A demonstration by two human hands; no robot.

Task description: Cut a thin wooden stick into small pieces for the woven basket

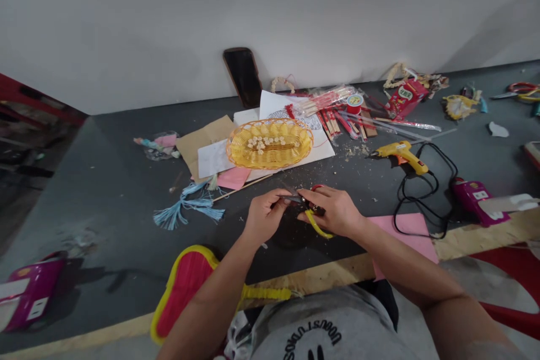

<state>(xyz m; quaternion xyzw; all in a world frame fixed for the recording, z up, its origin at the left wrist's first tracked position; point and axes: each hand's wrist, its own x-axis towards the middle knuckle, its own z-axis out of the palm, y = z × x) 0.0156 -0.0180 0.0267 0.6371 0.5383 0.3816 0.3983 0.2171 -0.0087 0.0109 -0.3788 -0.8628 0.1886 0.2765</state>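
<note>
at the bottom centre, a person in a grey printed shirt (324,326) faces a dark grey table (122,191). at the lower left, a red fan with yellow trim (188,275) lies partly behind the left forearm. just below the centre, the right hand (337,211) is wrapped around the handles of a pair of scissors (317,226), one yellow loop showing; the blades point left. the left hand (265,216) pinches thumb to fingers at the blade tips; whether it grips a small piece there, i cannot tell. right of the right forearm lies a pink sheet (415,232), partly under a black cord (434,187) that runs to a yellow glue gun (403,154). left of centre are blue tassels (188,208). beyond the hands, a yellow woven basket (236,146) holds small pale flower-like pieces (265,143) and sits on papers (213,158). behind, a smartphone (243,76) leans against the white wall (169,28).
</note>
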